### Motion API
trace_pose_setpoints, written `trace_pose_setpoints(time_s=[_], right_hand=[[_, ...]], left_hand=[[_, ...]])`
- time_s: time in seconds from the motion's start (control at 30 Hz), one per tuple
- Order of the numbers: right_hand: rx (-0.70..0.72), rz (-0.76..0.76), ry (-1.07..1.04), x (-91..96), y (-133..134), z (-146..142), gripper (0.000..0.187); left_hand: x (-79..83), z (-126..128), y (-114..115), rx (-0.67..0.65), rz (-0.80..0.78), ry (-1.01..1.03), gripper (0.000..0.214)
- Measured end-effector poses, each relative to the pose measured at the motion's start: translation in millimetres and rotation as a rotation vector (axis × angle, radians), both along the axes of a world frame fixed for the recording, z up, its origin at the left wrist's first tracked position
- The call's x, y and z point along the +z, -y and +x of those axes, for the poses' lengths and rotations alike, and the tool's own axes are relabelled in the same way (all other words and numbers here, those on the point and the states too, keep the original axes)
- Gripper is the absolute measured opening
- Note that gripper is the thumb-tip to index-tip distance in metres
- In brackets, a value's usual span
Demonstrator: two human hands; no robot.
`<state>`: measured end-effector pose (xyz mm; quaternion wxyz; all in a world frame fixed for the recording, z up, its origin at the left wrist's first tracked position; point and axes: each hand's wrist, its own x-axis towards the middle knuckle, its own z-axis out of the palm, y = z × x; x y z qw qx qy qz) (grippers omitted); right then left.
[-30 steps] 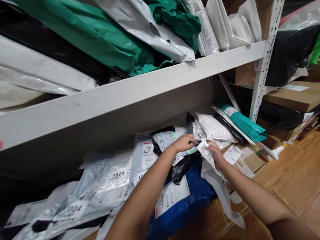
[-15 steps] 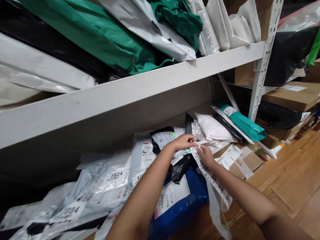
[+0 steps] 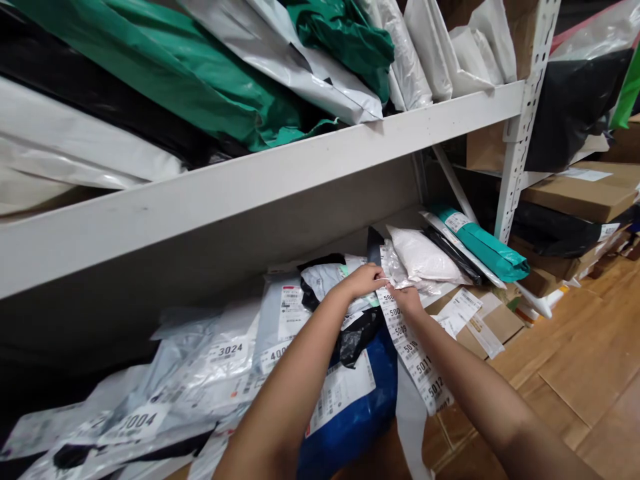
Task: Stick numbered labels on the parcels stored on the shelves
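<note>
A long white strip of numbered labels (image 3: 414, 357) hangs down from between my two hands. My left hand (image 3: 361, 280) pinches its top end, just in front of a clear crinkly parcel (image 3: 395, 265) on the low shelf. Right beside it, my right hand (image 3: 406, 300) is closed on the strip a little lower. Numbers such as 5011 and 5012 show on the hanging part. A blue parcel (image 3: 350, 400) with a white shipping label lies under my forearms.
Grey and white mailers (image 3: 210, 360) numbered 3024 and 3004 fill the low shelf at left. A white pouch (image 3: 423, 257) and a teal parcel (image 3: 480, 243) lie at right. The white shelf board (image 3: 250, 187) above carries green, white and black bags. Cardboard boxes (image 3: 585, 190) stand on the wooden floor.
The label strip, held bunched a second ago, now hangs unrolled and straight. My right hand moved left and up, close to my left hand.
</note>
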<state>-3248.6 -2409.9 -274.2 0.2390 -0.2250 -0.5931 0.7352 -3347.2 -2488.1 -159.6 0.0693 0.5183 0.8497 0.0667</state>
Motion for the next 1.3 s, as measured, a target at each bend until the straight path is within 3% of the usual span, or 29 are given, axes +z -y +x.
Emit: trace_pose_setpoints(time_s=[0.27, 0.57, 0.77, 0.9, 0.97, 1.07, 1.2, 1.3], right_hand=[[0.075, -0.257, 0.04, -0.5, -3.6, 13.2, 0.031], [0.167, -0.367, 0.03, -1.2, -8.6, 46.5, 0.036], [0.261, -0.303, 0.151, 0.4, -10.0, 68.5, 0.035], [0.438, -0.058, 0.079, 1.5, -26.6, 82.2, 0.039], [0.469, 0.038, -0.067, 3.9, -37.3, 84.6, 0.039], [0.438, -0.012, -0.207, 8.2, -47.0, 82.1, 0.048], [0.391, -0.083, -0.283, 9.4, -42.0, 73.4, 0.047], [0.176, -0.086, -0.226, 5.5, -34.9, 63.5, 0.046]], left_hand=[[-6.4, 23.8, -11.2, 0.108, -0.143, -0.251, 0.024], [-7.6, 39.9, -16.0, 0.198, -0.21, -0.388, 0.032], [-11.8, 45.3, -18.1, 0.225, -0.17, -0.444, 0.033], [-9.5, 46.2, -16.7, 0.166, -0.071, -0.477, 0.037], [-8.2, 43.4, -15.8, -0.02, 0.019, -0.38, 0.042], [-8.7, 35.6, -14.7, -0.277, 0.134, -0.053, 0.04], [-9.7, 26.0, -15.3, -0.164, 0.156, 0.191, 0.031], [-8.1, 25.3, -18.4, -0.066, 0.153, 0.197, 0.035]])
